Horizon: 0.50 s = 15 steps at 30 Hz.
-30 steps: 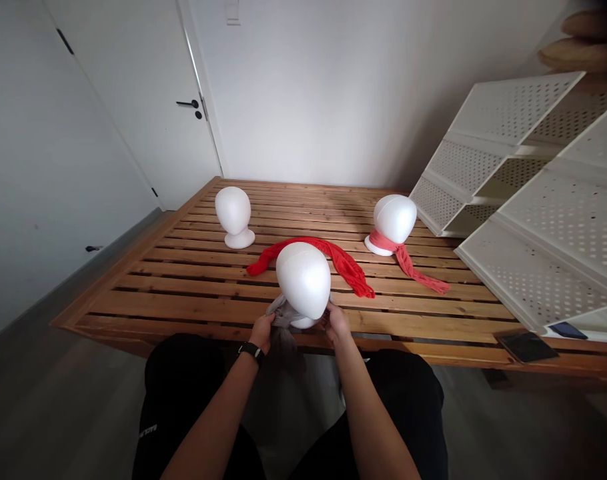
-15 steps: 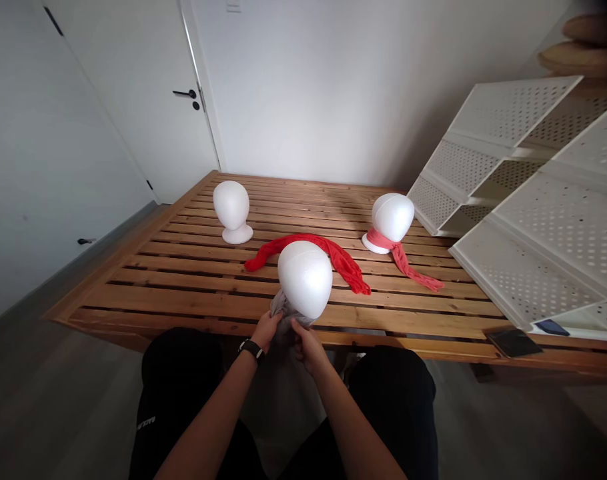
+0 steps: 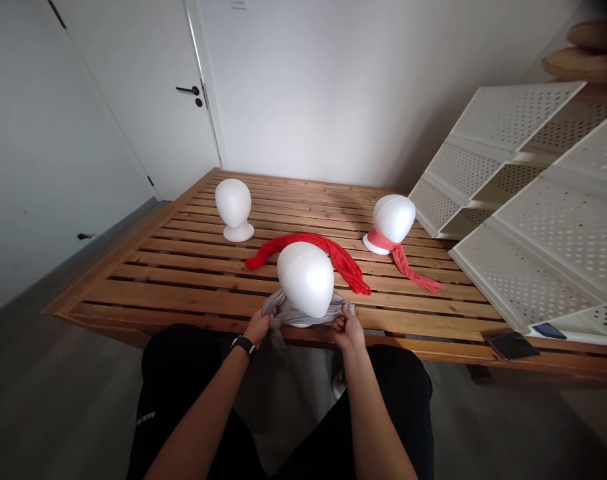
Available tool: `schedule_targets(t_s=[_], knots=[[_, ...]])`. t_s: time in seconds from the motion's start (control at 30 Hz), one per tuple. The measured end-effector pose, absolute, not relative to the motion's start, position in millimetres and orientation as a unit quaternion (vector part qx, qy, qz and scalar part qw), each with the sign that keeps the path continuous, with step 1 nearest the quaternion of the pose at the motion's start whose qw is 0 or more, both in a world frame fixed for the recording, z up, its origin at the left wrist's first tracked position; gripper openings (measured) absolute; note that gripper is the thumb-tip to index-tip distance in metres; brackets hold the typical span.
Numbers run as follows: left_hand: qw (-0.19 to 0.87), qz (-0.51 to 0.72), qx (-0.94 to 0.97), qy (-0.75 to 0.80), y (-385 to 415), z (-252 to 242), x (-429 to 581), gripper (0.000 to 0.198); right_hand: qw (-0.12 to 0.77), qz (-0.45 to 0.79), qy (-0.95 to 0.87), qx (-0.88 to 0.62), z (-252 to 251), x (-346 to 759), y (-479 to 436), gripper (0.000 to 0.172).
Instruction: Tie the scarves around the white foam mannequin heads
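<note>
A white foam mannequin head [image 3: 306, 279] stands near the front edge of the slatted wooden table, with a grey scarf [image 3: 298, 316] around its neck. My left hand [image 3: 257, 328], with a dark band at the wrist, grips the scarf just left of the neck. On the right of the neck, my right hand [image 3: 348, 328] pinches another part of the scarf and holds it out sideways. Some of the grey fabric hangs below the table edge between my hands. The back of the neck is hidden behind the head.
Behind this head a red scarf [image 3: 303, 238] lies in an arc on the table [image 3: 163, 285]. A bare foam head [image 3: 233, 203] stands at left; another [image 3: 394, 217] at right wears a pinkish-red scarf [image 3: 406, 265]. White perforated racks [image 3: 538, 220] and a dark phone-like object [image 3: 511, 344] are at right.
My right hand has moved right, away from my left, drawing the grey scarf out along the neck's front. My left hand has shifted slightly left, still gripping the scarf.
</note>
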<state>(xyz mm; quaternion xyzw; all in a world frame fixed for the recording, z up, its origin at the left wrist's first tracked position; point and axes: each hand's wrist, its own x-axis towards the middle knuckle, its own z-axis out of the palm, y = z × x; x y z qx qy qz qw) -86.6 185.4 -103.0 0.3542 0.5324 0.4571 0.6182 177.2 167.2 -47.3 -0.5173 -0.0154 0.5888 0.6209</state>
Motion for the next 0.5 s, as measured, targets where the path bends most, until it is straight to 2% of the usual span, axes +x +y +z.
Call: schedule_targets(t_s=[0.1, 0.27, 0.33, 0.43, 0.5], knots=[[0.651, 0.457, 0.296, 0.53, 184, -95, -89, 0.041, 0.624, 0.599, -0.009, -0.502, -40, 193, 168, 0.028], [0.687, 0.455, 0.232, 0.517, 178, -92, -84, 0.041, 0.555, 0.615, 0.007, -0.56, -54, 153, 132, 0.025], [0.697, 0.452, 0.228, 0.508, 175, -92, -79, 0.043, 0.503, 0.639, -0.012, -0.582, -63, 123, 109, 0.032], [0.717, 0.443, 0.232, 0.485, 166, -90, -71, 0.046, 0.364, 0.737, -0.074, -0.565, -73, 82, 89, 0.055], [0.733, 0.431, 0.229, 0.473, 160, -87, -65, 0.046, 0.342, 0.76, -0.087, -0.545, -74, 67, 90, 0.064]])
